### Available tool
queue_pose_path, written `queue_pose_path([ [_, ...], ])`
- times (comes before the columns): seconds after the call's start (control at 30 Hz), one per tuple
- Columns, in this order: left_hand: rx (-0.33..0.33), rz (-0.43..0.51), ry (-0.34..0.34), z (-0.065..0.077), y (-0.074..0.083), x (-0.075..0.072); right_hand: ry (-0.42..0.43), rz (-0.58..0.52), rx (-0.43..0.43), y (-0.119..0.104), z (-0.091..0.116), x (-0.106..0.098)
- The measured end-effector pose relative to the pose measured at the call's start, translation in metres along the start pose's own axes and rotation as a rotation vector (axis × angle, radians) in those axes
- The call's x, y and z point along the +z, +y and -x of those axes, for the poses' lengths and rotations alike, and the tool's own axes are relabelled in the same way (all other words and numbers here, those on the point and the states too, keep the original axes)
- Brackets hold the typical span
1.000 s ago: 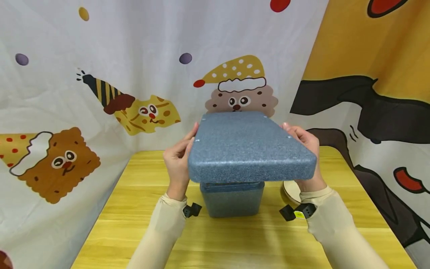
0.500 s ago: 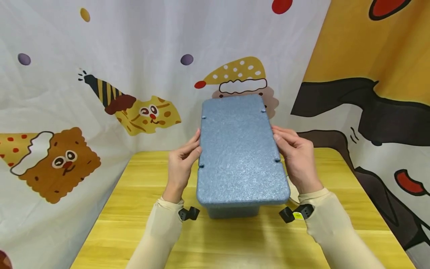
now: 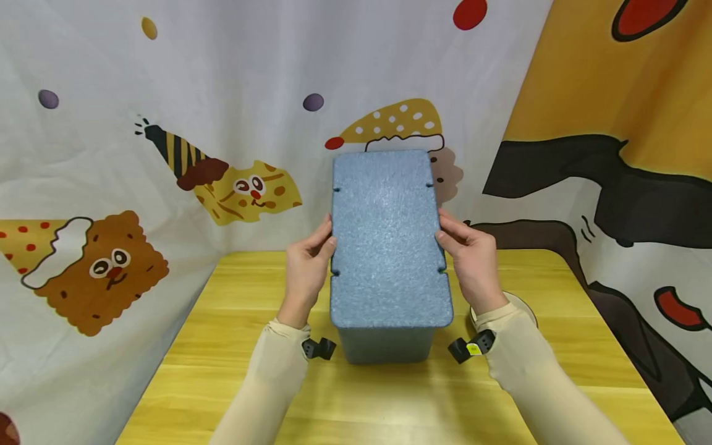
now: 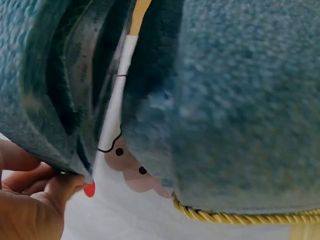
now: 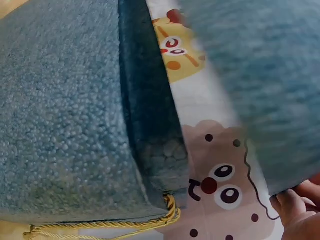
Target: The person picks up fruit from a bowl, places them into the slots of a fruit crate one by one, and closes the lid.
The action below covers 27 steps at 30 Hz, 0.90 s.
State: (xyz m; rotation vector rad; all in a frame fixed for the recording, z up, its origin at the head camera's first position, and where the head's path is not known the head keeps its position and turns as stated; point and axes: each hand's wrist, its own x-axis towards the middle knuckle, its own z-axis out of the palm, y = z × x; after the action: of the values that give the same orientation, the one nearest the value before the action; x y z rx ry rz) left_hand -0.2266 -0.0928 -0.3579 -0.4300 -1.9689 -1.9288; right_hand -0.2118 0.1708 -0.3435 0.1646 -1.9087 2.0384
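Observation:
A blue-grey foam lid (image 3: pixel 389 241), rounded at its corners and notched along its sides, is held over a matching foam box (image 3: pixel 386 346). My left hand (image 3: pixel 307 266) grips the lid's left edge between thumb and fingers. On the opposite edge my right hand (image 3: pixel 471 256) pinches it the same way. Both wrist views show a gap between the lid (image 4: pixel 30 75) and the box (image 5: pixel 65 125), with the patterned cloth visible through it. A twisted yellow cord (image 4: pixel 240 218) runs along the box. The box's inside is hidden from the head view.
The box stands on a yellow wooden table (image 3: pixel 222 358). Partly behind my right wrist lies a round pale dish (image 3: pixel 520 303) with a dark rim. A cloth (image 3: pixel 250 74) printed with cartoon figures hangs behind the table.
The lid has tilted so its top faces the head camera, its near edge coming down over the box. My right hand has moved left with it; the left hand has shifted little.

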Motion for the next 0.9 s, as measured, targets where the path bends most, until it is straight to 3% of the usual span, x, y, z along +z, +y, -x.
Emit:
queue_pose_path([
  [0.17,-0.086,-0.032,-0.010,-0.004,-0.005,0.001,-0.103,0.094,0.040,0.002,-0.001,-0.001],
  [0.4,-0.164,0.009,-0.086,-0.012,-0.008,-0.003,-0.227,0.020,0.104,0.004,-0.008,0.000],
  [0.5,-0.178,0.036,-0.110,-0.014,-0.010,-0.003,-0.249,0.003,0.127,0.007,-0.011,0.002],
  [0.9,-0.216,-0.004,-0.114,-0.015,-0.022,-0.007,-0.271,0.002,0.135,0.020,-0.018,0.006],
])
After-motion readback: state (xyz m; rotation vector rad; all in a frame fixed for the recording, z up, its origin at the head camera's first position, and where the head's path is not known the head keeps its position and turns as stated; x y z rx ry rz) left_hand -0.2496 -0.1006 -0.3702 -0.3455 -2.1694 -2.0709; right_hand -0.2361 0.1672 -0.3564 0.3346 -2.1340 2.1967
